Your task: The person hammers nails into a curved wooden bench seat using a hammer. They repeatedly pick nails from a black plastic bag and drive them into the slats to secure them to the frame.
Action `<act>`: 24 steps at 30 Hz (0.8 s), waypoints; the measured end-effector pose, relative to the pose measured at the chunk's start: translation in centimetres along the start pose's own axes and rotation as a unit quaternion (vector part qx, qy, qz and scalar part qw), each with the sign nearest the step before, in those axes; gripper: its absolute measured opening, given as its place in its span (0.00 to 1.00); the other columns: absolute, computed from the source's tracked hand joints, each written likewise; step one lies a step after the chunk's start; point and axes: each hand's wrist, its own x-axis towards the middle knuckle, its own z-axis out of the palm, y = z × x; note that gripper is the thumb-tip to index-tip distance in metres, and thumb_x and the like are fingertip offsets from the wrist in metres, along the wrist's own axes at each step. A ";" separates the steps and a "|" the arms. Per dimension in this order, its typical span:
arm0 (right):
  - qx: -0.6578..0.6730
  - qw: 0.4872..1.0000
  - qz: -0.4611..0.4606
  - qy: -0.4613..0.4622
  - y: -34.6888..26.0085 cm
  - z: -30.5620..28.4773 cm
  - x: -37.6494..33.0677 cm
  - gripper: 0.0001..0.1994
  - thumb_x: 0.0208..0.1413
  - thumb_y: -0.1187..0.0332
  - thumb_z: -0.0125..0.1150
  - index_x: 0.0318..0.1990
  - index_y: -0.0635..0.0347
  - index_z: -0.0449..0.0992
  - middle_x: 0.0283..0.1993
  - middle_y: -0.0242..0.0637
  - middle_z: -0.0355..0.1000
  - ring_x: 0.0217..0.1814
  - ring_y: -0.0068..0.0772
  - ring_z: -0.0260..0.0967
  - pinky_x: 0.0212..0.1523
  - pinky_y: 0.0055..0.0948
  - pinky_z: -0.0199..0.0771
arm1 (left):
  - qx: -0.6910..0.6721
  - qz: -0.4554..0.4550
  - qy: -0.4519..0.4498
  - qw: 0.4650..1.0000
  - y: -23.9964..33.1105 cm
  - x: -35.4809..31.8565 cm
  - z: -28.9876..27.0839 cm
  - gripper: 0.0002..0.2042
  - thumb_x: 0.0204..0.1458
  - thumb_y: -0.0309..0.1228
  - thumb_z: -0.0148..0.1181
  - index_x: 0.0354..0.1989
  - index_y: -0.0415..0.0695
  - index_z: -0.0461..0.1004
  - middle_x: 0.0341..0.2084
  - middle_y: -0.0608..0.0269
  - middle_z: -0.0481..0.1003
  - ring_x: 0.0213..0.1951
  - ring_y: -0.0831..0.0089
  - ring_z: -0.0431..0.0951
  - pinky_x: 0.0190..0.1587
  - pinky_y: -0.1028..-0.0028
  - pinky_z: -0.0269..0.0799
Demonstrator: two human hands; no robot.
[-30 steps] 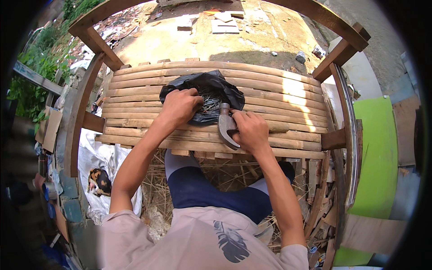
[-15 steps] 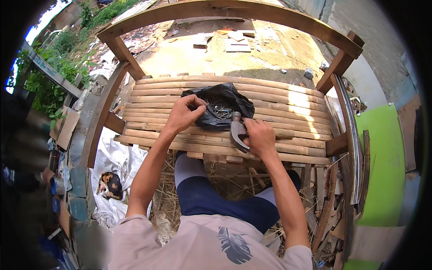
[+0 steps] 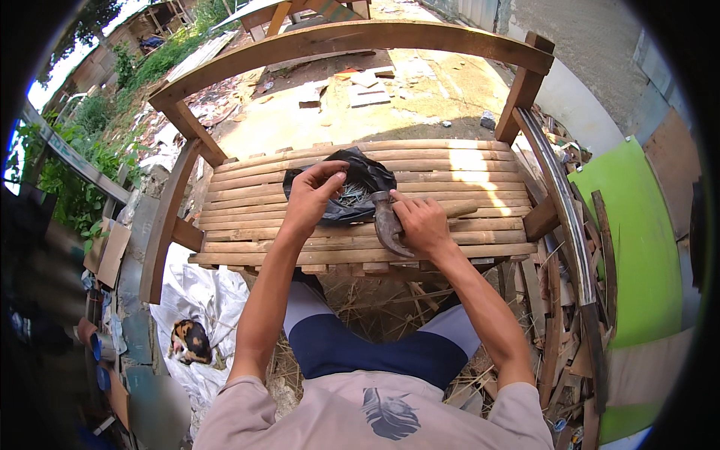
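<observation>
A crumpled black plastic bag (image 3: 379,171) lies open on the bamboo slat seat (image 3: 262,234), with a heap of loose nails (image 3: 351,196) inside. Over the bag's left side is my left hand (image 3: 311,193), thumb and fingertips pinched together; whatever sits between them is too small to make out. My right hand (image 3: 424,226) is closed on a claw hammer (image 3: 386,223) just right of the bag. The hammer's metal head points toward the bag and its claw curves toward me. Part of the wooden handle sticks out beyond my hand to the right.
A wooden rail (image 3: 352,41) crosses the far side, joined to side posts and armrests. On the lower left a calico cat (image 3: 190,341) lies on a white sheet (image 3: 225,296). Scrap wood (image 3: 551,322) and a green panel (image 3: 637,247) stand at the right.
The view has shifted, showing more of the yard beyond. My left hand has risen slightly from the nails, still pinched. My right hand stays on the hammer.
</observation>
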 end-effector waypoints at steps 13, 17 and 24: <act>-0.114 0.957 0.264 -0.021 14.2 -0.1 -2.0 0.14 0.42 0.69 0.69 0.37 0.61 0.76 0.33 0.49 0.77 0.37 0.55 0.77 0.38 0.50 0.75 | 0.195 0.077 -0.048 0.977 -3.1 14.8 11.8 0.16 0.57 0.36 0.66 0.45 0.34 0.81 0.40 0.50 0.83 0.44 0.66 0.82 0.49 0.69 0.75; -0.086 0.941 0.320 -0.074 13.8 0.7 -1.9 0.12 0.41 0.69 0.67 0.34 0.62 0.76 0.29 0.49 0.76 0.34 0.55 0.76 0.37 0.50 0.75 | 0.286 0.081 -0.058 0.953 -8.8 19.3 10.8 0.17 0.55 0.39 0.65 0.44 0.37 0.82 0.42 0.48 0.83 0.46 0.59 0.82 0.52 0.66 0.74; -0.073 0.920 0.368 -0.112 13.8 0.6 -1.8 0.09 0.41 0.70 0.63 0.31 0.62 0.75 0.29 0.50 0.76 0.33 0.54 0.76 0.35 0.50 0.74 | 0.374 0.131 -0.063 0.916 -12.7 20.5 11.2 0.16 0.55 0.45 0.62 0.42 0.47 0.85 0.40 0.54 0.83 0.44 0.58 0.82 0.50 0.64 0.74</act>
